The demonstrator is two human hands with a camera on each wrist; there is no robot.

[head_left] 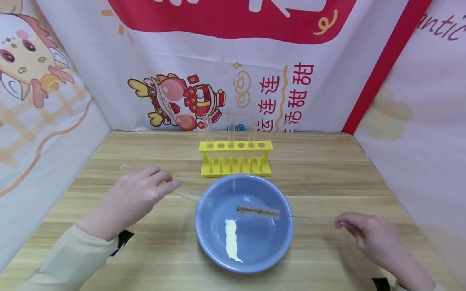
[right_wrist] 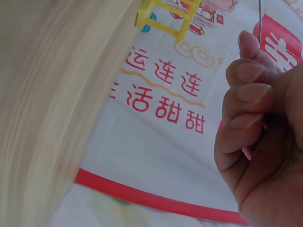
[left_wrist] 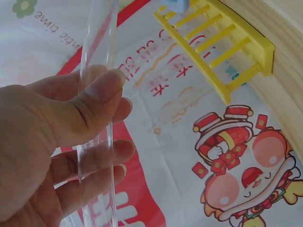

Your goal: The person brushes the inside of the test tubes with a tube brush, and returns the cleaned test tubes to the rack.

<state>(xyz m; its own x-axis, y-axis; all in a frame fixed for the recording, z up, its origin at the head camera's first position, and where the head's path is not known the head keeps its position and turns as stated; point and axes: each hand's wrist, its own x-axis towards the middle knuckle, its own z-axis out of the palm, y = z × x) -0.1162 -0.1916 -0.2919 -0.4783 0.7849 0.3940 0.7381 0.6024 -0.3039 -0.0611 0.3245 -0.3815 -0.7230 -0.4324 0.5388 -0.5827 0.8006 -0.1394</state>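
A clear glass test tube [head_left: 185, 194] is held in my left hand [head_left: 140, 198], tilted, its far end over the left rim of the blue basin [head_left: 244, 264]. In the left wrist view the thumb presses the test tube [left_wrist: 97, 161] against the fingers. My right hand [head_left: 375, 238], right of the basin, pinches the thin wire handle of a test tube brush [head_left: 257, 211]. The brush's bristle head hangs over the basin, apart from the tube. Only a short piece of the wire shows above the curled fingers [right_wrist: 248, 94] in the right wrist view.
Behind the basin stands a yellow test tube rack [head_left: 236, 146] with several pegs and some clear tubes [head_left: 231, 129] upright in it. The wooden table [head_left: 316, 169] meets a printed cloth backdrop [head_left: 327, 81] at the back and sides.
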